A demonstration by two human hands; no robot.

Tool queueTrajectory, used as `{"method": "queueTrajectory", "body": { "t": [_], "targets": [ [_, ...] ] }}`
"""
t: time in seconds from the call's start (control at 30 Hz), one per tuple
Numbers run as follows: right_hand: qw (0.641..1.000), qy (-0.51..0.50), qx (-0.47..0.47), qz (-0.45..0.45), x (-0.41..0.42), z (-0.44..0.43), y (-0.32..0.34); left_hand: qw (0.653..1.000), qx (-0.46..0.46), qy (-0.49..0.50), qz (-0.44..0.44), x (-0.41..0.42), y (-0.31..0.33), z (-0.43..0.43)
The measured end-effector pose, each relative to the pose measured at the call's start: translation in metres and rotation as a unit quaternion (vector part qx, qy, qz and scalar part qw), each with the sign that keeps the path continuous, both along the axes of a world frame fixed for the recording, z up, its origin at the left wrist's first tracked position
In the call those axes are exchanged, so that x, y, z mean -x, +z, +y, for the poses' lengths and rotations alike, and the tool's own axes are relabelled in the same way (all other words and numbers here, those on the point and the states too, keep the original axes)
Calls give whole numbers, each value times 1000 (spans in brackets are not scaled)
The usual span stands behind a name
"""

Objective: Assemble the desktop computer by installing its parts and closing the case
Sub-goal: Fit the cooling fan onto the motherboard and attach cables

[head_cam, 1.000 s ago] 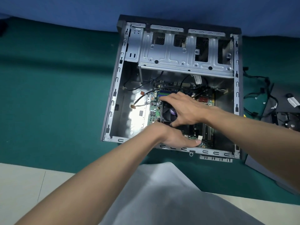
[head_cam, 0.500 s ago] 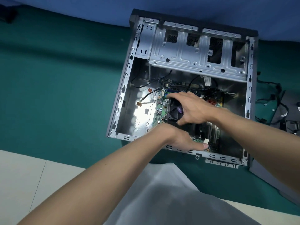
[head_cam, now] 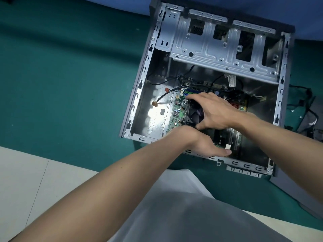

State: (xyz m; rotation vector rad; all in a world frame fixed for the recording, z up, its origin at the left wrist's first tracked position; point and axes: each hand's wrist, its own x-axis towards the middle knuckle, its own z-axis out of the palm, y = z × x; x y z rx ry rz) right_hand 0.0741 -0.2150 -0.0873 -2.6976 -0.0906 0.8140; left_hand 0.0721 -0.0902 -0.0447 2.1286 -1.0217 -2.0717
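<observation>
Computer case (head_cam: 138, 95) lies open on its side at the far right of the green mat (head_cam: 70, 84), with the motherboard (head_cam: 176, 110) inside. The right hand (head_cam: 216, 112) clasps the black cooler fan (head_cam: 194, 114), thumb at its near side and fingers over the far side. The left hand (head_cam: 204, 145) lies flat, fingers straight, on the board's near edge. Loose black cables (head_cam: 304, 96) sprawl by the mat's right edge.

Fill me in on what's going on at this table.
A person is working inside an open computer case lying on its side on a green mat. The right hand grips the CPU cooler fan on the motherboard, fingers and thumb curled round its sides. The left hand lies flat with straight fingers at the board's near edge, beside a white connector. Loose cables lie right of the case.
</observation>
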Motion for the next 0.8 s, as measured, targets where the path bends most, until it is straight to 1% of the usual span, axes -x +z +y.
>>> {"method": "queueTrajectory", "body": {
  "t": [0.3, 0.5, 0.67, 0.8],
  "targets": [
    [1000, 3, 22, -10, 1, 6, 0, 1000, 12, 6, -18, 2, 0, 1],
    [997, -27, 44, -54, 9, 17, -4, 998, 41, 14, -48, 3, -1, 3],
    [997, -31, 51, -42, 1, 16, -2, 998, 35, 17, -39, 3, 1, 3],
    [996, -33, 61, -57, 6, 18, -7, 998, 49, 29, -33, 4, -1, 4]
  ]
}}
